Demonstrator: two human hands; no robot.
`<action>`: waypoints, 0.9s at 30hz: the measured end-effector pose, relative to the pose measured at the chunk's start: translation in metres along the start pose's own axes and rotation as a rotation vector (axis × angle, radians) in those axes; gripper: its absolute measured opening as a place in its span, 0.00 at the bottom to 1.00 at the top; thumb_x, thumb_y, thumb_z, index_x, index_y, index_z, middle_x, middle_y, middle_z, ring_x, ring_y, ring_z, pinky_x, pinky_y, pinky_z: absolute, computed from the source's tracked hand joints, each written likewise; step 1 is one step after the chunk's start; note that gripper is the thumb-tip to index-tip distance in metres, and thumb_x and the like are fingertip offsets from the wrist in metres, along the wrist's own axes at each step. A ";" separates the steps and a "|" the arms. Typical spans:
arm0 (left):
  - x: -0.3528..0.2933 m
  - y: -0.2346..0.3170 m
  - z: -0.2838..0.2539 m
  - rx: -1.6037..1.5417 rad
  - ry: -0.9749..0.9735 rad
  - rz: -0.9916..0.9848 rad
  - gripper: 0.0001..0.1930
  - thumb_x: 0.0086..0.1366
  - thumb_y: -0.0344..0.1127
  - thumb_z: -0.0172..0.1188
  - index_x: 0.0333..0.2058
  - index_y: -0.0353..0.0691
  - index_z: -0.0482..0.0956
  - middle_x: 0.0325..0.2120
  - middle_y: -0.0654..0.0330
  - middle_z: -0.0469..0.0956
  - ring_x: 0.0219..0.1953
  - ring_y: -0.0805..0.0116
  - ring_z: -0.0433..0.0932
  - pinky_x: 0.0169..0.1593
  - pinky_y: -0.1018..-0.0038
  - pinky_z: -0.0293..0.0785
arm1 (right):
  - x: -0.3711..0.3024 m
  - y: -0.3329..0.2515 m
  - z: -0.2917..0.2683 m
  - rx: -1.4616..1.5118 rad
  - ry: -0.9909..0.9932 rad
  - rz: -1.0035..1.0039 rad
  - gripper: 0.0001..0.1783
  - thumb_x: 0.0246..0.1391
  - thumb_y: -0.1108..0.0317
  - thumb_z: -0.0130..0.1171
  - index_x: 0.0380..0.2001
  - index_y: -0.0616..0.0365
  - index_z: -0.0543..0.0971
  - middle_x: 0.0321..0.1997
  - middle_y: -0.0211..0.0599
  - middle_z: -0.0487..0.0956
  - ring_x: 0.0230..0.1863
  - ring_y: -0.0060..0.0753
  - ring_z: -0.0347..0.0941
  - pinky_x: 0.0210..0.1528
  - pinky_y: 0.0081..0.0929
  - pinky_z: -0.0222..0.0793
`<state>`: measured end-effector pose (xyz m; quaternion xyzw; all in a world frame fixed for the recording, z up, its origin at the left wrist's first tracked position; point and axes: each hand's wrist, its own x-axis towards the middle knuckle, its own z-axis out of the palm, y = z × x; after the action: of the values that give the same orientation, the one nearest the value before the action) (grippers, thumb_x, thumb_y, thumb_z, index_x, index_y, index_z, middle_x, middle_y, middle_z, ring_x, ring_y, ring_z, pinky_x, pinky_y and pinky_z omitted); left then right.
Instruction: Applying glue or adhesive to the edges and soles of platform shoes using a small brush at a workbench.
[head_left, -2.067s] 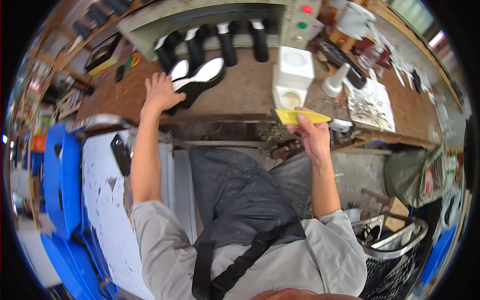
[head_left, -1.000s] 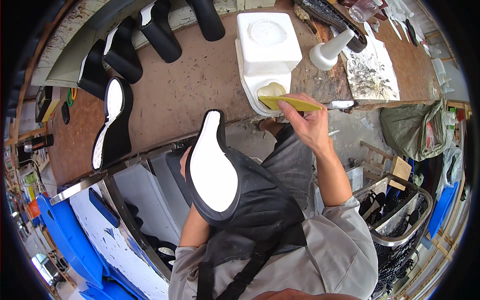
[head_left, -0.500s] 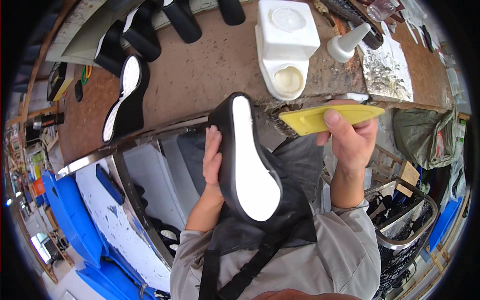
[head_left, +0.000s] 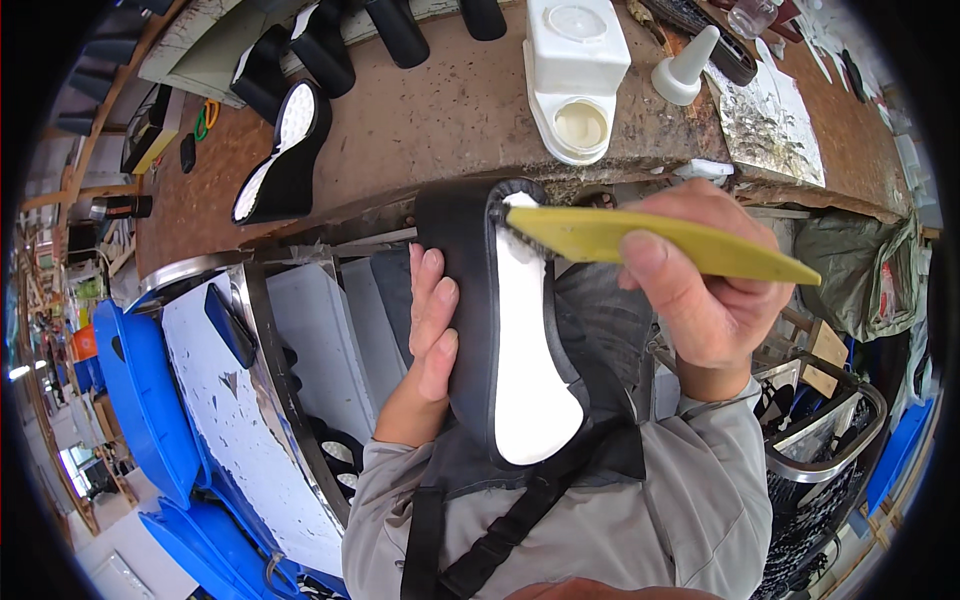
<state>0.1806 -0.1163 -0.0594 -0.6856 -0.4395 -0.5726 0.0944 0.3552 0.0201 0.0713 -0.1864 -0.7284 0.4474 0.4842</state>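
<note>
A black wedge shoe sole (head_left: 455,330) with a white top face lies lengthwise in front of my body, its narrow end toward the workbench. My left hand (head_left: 433,325) grips it from the left, fingers along its black side wall. My right hand (head_left: 705,280) holds a yellow-handled brush (head_left: 600,235). Its dark bristles, partly hidden under the handle, touch the white face near the narrow end. Just beyond, at the bench edge, stands a white plastic dispenser (head_left: 578,60) with a round opening of pale liquid.
Another wedge sole (head_left: 290,150) lies on the brown workbench (head_left: 440,110), and several more stand behind it. A white nozzle cap (head_left: 685,70) sits right of the dispenser. Blue bins (head_left: 150,400) are at left; a metal-rimmed basket (head_left: 820,440) stands at right.
My right hand has brought the brush leftward onto the sole's narrow end, turning its handle. The sole has shifted slightly right in view. My left hand still grips it.
</note>
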 end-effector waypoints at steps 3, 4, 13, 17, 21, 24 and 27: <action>-0.058 -0.003 -0.012 0.276 -0.223 -0.261 0.35 0.59 0.35 0.61 0.62 0.40 0.55 0.63 0.46 0.51 0.63 0.53 0.58 0.61 0.67 0.59 | -0.003 -0.016 -0.002 -0.045 -0.050 0.013 0.10 0.44 0.72 0.61 0.28 0.70 0.79 0.23 0.43 0.78 0.15 0.21 0.69 0.19 0.16 0.59; -0.052 0.000 -0.013 0.281 -0.217 -0.259 0.35 0.59 0.35 0.61 0.62 0.40 0.55 0.63 0.46 0.51 0.63 0.53 0.58 0.61 0.67 0.59 | -0.004 -0.020 -0.003 -0.001 -0.079 0.009 0.08 0.44 0.76 0.62 0.29 0.70 0.79 0.24 0.43 0.79 0.18 0.24 0.71 0.21 0.18 0.64; -0.018 0.021 -0.009 -0.056 0.025 -0.392 0.40 0.53 0.26 0.65 0.62 0.34 0.52 0.62 0.51 0.55 0.60 0.59 0.62 0.59 0.66 0.66 | -0.018 -0.033 -0.002 0.083 -0.208 -0.080 0.07 0.42 0.78 0.64 0.28 0.68 0.80 0.24 0.41 0.80 0.19 0.28 0.74 0.20 0.20 0.67; -0.008 0.017 -0.010 0.220 -0.018 -0.264 0.41 0.52 0.25 0.65 0.62 0.34 0.51 0.62 0.52 0.56 0.59 0.60 0.65 0.57 0.67 0.69 | -0.023 -0.039 0.000 0.078 -0.255 -0.097 0.07 0.41 0.77 0.65 0.27 0.67 0.80 0.23 0.41 0.79 0.18 0.29 0.74 0.19 0.20 0.68; 0.019 0.029 0.002 0.027 0.201 -0.310 0.32 0.55 0.28 0.62 0.56 0.39 0.55 0.57 0.44 0.61 0.58 0.46 0.65 0.59 0.51 0.60 | -0.030 -0.040 0.003 0.100 -0.275 -0.092 0.07 0.41 0.77 0.65 0.27 0.67 0.80 0.22 0.42 0.79 0.18 0.30 0.75 0.19 0.20 0.68; 0.024 0.021 0.006 -0.068 0.313 -0.331 0.28 0.57 0.30 0.61 0.53 0.41 0.58 0.55 0.40 0.64 0.57 0.39 0.65 0.60 0.42 0.55 | -0.034 -0.042 0.005 0.140 -0.291 -0.103 0.08 0.40 0.77 0.65 0.27 0.68 0.80 0.22 0.42 0.79 0.18 0.30 0.75 0.19 0.20 0.69; 0.016 -0.001 0.001 0.083 0.230 0.057 0.30 0.57 0.25 0.62 0.55 0.37 0.56 0.53 0.41 0.66 0.54 0.49 0.70 0.55 0.59 0.71 | -0.033 -0.041 0.008 0.171 -0.308 -0.145 0.08 0.39 0.78 0.65 0.27 0.69 0.80 0.20 0.44 0.78 0.18 0.31 0.75 0.18 0.21 0.69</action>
<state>0.1800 -0.1077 -0.0461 -0.6232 -0.4295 -0.6258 0.1885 0.3705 -0.0286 0.0862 -0.0209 -0.7647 0.4950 0.4121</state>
